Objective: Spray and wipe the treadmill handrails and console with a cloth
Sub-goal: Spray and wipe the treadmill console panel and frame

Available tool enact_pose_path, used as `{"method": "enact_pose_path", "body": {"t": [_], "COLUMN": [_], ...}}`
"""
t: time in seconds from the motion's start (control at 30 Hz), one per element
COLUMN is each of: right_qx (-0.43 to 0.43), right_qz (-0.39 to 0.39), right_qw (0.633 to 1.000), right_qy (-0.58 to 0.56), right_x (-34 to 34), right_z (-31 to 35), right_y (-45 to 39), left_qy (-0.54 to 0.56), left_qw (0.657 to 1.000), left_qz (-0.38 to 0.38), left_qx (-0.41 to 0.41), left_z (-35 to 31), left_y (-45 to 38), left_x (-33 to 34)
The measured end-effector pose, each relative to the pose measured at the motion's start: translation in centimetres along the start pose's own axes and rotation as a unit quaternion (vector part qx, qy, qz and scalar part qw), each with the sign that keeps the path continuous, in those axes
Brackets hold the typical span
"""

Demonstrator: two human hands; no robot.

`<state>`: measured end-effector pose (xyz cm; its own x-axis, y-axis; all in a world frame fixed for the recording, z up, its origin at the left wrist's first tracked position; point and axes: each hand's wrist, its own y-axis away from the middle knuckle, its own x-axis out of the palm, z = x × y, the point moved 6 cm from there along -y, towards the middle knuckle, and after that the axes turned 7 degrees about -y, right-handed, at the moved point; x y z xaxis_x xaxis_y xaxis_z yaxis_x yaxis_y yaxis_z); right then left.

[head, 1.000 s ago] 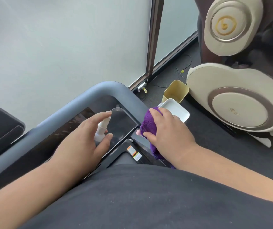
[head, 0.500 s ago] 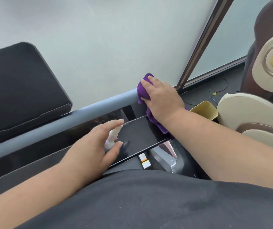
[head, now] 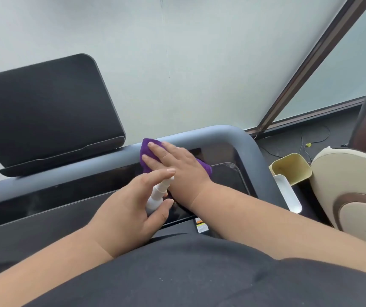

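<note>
No words or numbers can be read. A small sticker (head: 201, 226) sits on the black treadmill deck just below the console's near edge, with an orange band and dark print too small to make out. Faint embossed marks on the cream machine (head: 354, 196) at right are illegible.

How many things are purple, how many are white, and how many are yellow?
Purple: 1, the cloth
White: 2, the spray bottle and the scoop
Yellow: 1, the bin
Total: 4
</note>
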<state>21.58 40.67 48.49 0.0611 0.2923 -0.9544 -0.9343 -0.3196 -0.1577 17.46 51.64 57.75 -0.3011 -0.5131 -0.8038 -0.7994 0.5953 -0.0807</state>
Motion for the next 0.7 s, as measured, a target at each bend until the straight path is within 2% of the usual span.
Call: {"method": "enact_pose_path", "body": {"t": [0.1, 0.37, 0.5, 0.6, 0.63, 0.7], "right_qx": [0.045, 0.194, 0.246, 0.172, 0.135, 0.092], "right_qz": [-0.023, 0.030, -0.011, -0.090, -0.087, -0.006], "right_qw": [0.999, 0.980, 0.969, 0.979, 0.985, 0.995], "right_qy": [0.004, 0.045, -0.022, -0.058, -0.056, -0.029], "right_x": [-0.9, -5.2, -6.3, -6.7, -6.4, -4.7], "right_z": [-2.1, -9.5, -8.8, -5.5, -4.3, -2.6], "right_y": [0.5, 4.2, 3.2, 1.6, 1.0, 0.0], "left_qy": [-0.006, -0.028, -0.032, -0.028, -0.028, -0.034], "left_qw": [1.000, 1.000, 0.999, 0.999, 0.999, 0.999], "left_qz": [0.004, 0.013, 0.008, 0.003, 0.005, 0.010], "left_qx": [-0.003, -0.002, -0.023, -0.033, -0.032, -0.025], "left_z": [0.0, -0.9, -0.6, -0.4, -0.4, -0.5], "left_y": [0.0, 0.2, 0.6, 0.8, 0.9, 1.0], "left_x": [0.4, 0.5, 0.2, 0.0, 0.0, 0.3]}}
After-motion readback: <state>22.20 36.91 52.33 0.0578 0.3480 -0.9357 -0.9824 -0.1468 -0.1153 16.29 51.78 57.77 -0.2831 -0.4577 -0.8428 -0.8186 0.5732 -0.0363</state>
